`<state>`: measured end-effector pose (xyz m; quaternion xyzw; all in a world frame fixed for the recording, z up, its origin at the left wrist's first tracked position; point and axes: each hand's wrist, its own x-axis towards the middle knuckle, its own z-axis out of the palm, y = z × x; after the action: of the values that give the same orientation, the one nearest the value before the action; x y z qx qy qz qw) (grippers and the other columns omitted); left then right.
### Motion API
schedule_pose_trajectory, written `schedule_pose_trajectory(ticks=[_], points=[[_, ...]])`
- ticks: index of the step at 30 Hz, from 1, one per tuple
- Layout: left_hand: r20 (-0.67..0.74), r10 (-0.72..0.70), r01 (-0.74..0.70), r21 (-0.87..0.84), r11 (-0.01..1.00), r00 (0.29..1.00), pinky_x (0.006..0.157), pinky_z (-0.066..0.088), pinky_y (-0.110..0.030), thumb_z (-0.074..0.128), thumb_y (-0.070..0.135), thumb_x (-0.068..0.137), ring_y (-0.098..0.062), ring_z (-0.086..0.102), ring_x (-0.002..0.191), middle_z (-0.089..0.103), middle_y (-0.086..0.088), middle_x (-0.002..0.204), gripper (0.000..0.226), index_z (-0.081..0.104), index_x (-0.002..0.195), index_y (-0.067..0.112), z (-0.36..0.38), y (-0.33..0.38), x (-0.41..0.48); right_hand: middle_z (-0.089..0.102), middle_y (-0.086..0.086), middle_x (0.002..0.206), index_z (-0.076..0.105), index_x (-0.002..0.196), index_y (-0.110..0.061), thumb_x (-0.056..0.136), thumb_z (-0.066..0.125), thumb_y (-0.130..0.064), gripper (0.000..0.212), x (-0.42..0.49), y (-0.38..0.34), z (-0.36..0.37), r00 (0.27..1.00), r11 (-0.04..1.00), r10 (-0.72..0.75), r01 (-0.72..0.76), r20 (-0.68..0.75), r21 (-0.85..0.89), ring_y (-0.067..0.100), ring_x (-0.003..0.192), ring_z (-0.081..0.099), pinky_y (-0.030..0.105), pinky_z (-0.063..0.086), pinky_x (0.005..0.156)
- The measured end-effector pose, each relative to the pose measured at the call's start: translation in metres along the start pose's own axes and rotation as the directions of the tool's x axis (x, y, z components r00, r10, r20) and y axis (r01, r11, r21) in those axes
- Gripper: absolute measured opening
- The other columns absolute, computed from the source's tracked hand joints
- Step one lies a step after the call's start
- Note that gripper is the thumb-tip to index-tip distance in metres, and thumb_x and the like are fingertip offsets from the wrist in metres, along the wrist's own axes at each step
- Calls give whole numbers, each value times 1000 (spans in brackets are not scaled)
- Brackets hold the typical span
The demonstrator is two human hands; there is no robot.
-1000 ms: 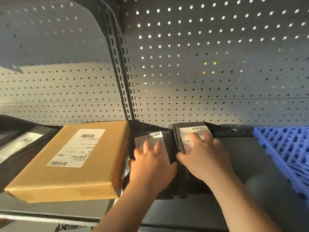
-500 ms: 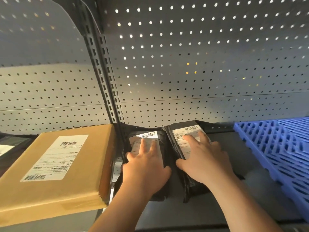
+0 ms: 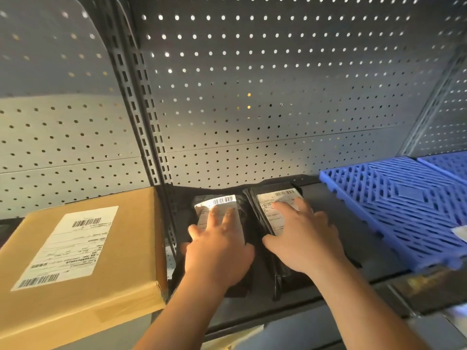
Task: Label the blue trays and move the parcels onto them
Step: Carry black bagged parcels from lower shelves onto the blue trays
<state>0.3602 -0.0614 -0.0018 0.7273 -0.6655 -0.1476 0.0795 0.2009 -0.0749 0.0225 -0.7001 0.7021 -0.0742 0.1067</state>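
Note:
Two black plastic parcels with white barcode labels lie side by side on the dark shelf. My left hand [image 3: 217,248] lies flat on the left black parcel [image 3: 241,210], fingers spread over its label. My right hand [image 3: 303,236] lies flat on the right black parcel [image 3: 267,200] in the same way. A blue slatted tray [image 3: 399,210] sits on the shelf to the right of the parcels, a bare strip of shelf between them. Part of a white slip [image 3: 461,232] shows on the tray at the frame's right edge.
A brown cardboard box [image 3: 83,253] with a white shipping label lies left of the slotted upright post [image 3: 141,97]. A perforated grey back panel [image 3: 252,97] closes the shelf behind. A second blue tray [image 3: 449,162] lies behind the first at the far right.
The view has swung to the right, showing more of the blue tray. Both hands stay flat on the two black parcels, which have hardly shifted.

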Motion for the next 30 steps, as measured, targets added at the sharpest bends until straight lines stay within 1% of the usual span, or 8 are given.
schedule_pose_trajectory(ticks=[3,6,9,12,15,19,24,30], points=[[-5,44,-44,-16,999,999,98,43,-57,53,47,88,-48,28,137,14,4,163,73,14,149,40,-4,-1,-8,21,-2,160,25,149,-43,82,56,-63,77,-14,0,-3,999,998,47,-46,-24,34,35,130,40,50,40,101],[-18,76,-76,-44,996,997,102,39,-59,53,55,87,-42,29,138,12,11,163,77,9,149,47,-12,-1,-16,24,-4,159,26,147,-46,79,56,-65,76,-30,1,-8,993,995,86,-80,-87,64,34,129,42,51,42,100],[-32,113,-116,-82,990,993,108,34,-61,54,61,85,-37,25,143,7,18,164,82,5,150,54,-21,3,-22,21,-7,160,24,146,-47,80,57,-65,77,-50,5,-20,980,988,135,-122,-149,89,32,134,37,52,43,103],[-65,187,-193,-125,973,980,109,32,-60,55,62,84,-34,23,145,4,22,164,83,4,149,56,-27,14,-31,19,-8,159,22,145,-48,79,57,-65,76,-70,14,-33,962,980,184,-165,-203,108,33,136,34,55,42,104],[-113,258,-273,-146,951,960,108,33,-58,55,62,83,-32,25,143,4,23,162,82,6,148,56,-29,30,-37,22,-10,158,22,143,-50,77,58,-65,76,-85,27,-43,941,970,224,-192,-253,145,34,133,36,56,43,102],[-127,335,-353,-154,923,934,106,35,-55,53,61,82,-31,27,140,5,25,161,81,7,148,55,-28,57,-44,25,-10,157,24,143,-50,77,60,-64,76,-103,49,-54,906,953,292,-248,-307,176,35,135,34,53,43,103],[-148,431,-451,-155,879,890,106,35,-53,53,61,81,-30,28,139,7,25,160,82,10,149,54,-24,100,-57,24,-11,156,27,144,-52,78,63,-63,77,-128,86,-70,855,917,390,-328,-341,228,32,135,33,52,37,105],[-175,535,-560,-161,813,827,108,38,-52,46,70,75,-29,29,139,8,25,162,84,14,151,52,-5,178,-83,28,-12,154,33,140,-54,73,65,-60,75,-171,158,-90,761,858,508,-405,-404,317,29,130,37,48,41,103]])
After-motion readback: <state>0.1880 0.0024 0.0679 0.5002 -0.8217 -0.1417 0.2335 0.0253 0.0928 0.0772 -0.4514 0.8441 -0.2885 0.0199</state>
